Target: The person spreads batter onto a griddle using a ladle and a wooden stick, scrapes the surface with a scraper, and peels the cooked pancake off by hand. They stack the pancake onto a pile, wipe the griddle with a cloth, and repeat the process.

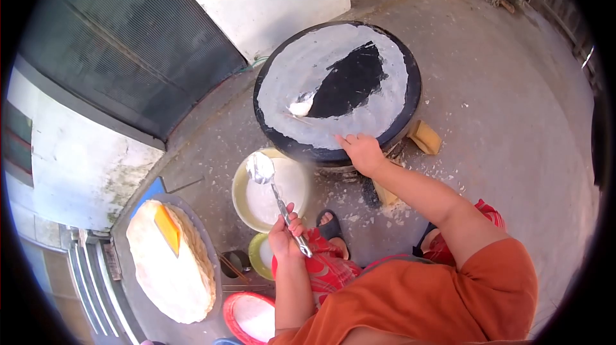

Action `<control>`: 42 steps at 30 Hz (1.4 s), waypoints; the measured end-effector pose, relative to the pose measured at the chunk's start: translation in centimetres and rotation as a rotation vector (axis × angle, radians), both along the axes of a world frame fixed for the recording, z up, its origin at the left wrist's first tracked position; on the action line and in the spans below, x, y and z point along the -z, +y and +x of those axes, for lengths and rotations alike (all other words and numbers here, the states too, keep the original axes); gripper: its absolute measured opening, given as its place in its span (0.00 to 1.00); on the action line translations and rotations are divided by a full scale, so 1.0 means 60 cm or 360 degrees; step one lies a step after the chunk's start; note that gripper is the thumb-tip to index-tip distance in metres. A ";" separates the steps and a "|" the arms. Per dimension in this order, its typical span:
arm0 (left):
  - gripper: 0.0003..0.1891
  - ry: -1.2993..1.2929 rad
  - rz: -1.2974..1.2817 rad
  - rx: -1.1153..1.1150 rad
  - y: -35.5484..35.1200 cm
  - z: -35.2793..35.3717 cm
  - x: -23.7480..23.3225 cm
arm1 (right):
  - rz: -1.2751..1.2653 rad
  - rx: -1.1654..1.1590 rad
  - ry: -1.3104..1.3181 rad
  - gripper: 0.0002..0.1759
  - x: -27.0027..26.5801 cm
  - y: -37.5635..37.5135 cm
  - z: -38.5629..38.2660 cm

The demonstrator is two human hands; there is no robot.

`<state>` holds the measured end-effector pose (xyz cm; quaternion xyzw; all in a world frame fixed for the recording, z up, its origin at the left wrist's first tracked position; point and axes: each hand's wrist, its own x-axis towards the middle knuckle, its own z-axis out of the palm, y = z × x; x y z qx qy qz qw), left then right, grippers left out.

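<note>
My left hand point(287, 236) is closed around the handle of a metal ladle point(262, 170). Its bowl, coated in white batter, is above a large basin point(239, 191) of white batter. At the near rim of a round black griddle point(416, 98), my right hand point(362, 154) has its fingers stretched toward the surface, fingertips at the edge of a thin pale batter layer point(273, 98). An irregular bare black patch shows in the middle of that layer. A wet white lump of batter point(300, 106) rests by the patch's left end.
Left of me lies a tall stack of thin flatbreads point(160, 274) with an orange-yellow scraper point(167, 229) on top. A green bowl point(258, 256) and a red basin point(232, 322) stand near my legs. Wooden blocks point(425, 138) are by the griddle's base, among white scraps.
</note>
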<state>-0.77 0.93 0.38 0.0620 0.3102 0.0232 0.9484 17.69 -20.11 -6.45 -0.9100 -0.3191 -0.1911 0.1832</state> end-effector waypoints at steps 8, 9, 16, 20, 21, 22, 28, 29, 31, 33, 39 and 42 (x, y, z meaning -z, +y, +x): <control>0.17 0.0049 0.0029 -0.0029 -0.002 -0.006 0.006 | -0.0102 0.0678 0.0500 0.19 -0.033 -0.030 0.049; 0.17 0.0049 0.0031 -0.0023 -0.001 -0.006 0.005 | 0.0054 0.0506 0.0413 0.20 -0.032 -0.023 0.024; 0.17 0.0142 0.0122 -0.0016 -0.011 0.000 -0.006 | -0.0289 0.0688 0.0412 0.25 -0.022 -0.094 0.073; 0.16 0.0172 0.0136 -0.0020 -0.011 0.006 -0.005 | -0.0013 0.0879 0.0524 0.23 -0.047 -0.096 0.086; 0.16 0.0167 0.0138 -0.0012 -0.012 0.007 -0.006 | 0.0083 0.0745 0.0453 0.21 -0.029 -0.086 0.070; 0.16 0.0169 0.0155 -0.0013 -0.013 0.007 -0.008 | 0.0177 0.0610 0.0383 0.19 -0.030 -0.075 0.055; 0.17 0.0189 0.0156 0.0004 -0.017 0.007 -0.010 | -0.0116 0.0897 0.0483 0.21 -0.033 -0.137 0.133; 0.17 0.0178 0.0156 0.0010 -0.016 0.007 -0.008 | -0.0059 0.0941 0.0437 0.21 -0.037 -0.143 0.139; 0.17 0.0145 0.0104 0.0004 -0.012 0.008 -0.004 | 0.0094 0.0955 0.0484 0.22 -0.029 -0.120 0.108; 0.17 0.0116 0.0050 -0.0008 -0.010 0.010 -0.001 | 0.0245 0.0959 0.0533 0.23 -0.020 -0.110 0.082; 0.17 0.0108 0.0053 0.0031 -0.015 0.008 -0.010 | -0.0199 0.0998 0.0395 0.22 -0.017 -0.175 0.136; 0.17 0.0134 0.0050 0.0035 -0.016 0.012 -0.005 | -0.0103 0.1128 0.0471 0.15 -0.040 -0.196 0.136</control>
